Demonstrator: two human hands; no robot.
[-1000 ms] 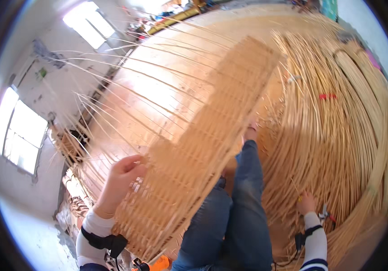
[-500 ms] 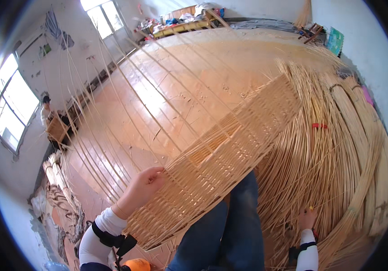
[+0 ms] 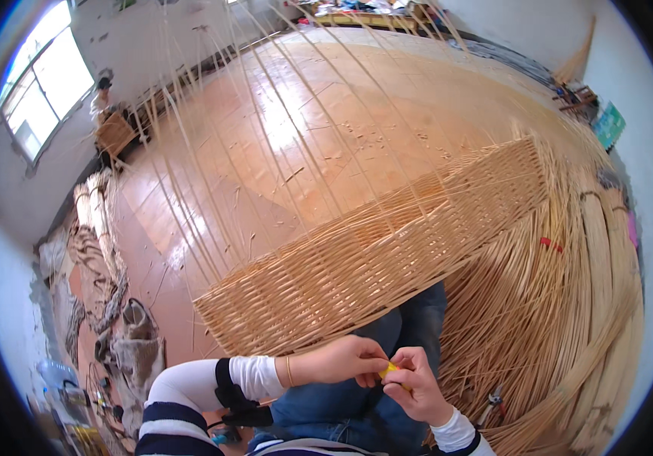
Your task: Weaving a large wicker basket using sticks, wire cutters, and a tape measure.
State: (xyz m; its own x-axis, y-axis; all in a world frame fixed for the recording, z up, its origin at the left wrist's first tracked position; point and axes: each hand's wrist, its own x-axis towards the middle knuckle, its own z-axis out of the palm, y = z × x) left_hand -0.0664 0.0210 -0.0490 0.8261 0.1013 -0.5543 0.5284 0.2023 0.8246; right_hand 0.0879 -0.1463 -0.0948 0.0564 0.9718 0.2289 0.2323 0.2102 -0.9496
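Just above my lap, my left hand [image 3: 347,359] and my right hand [image 3: 419,387] meet around a small yellow object [image 3: 389,370]. The right fingers are closed round it, and the left fingertips pinch at its other side. Fingers cover most of it, so its kind is unclear. Beyond my hands a long rectangular wicker basket [image 3: 341,281] lies slanted across my knees, tilted, its far right end higher in view. Long upright canes [image 3: 311,137] rise from its far side. Neither hand touches the basket.
A large heap of loose canes [image 3: 509,304] with a red tie [image 3: 550,244] spreads at right. Red-handled cutters [image 3: 493,403] lie near it. Brown cloth [image 3: 138,342] and cane bundles [image 3: 97,213] are at left. Another person [image 3: 102,106] sits by the window.
My left hand has left the basket's edge and come to my lap. The right hand has come in from the cane heap with the yellow object. The view has shifted.
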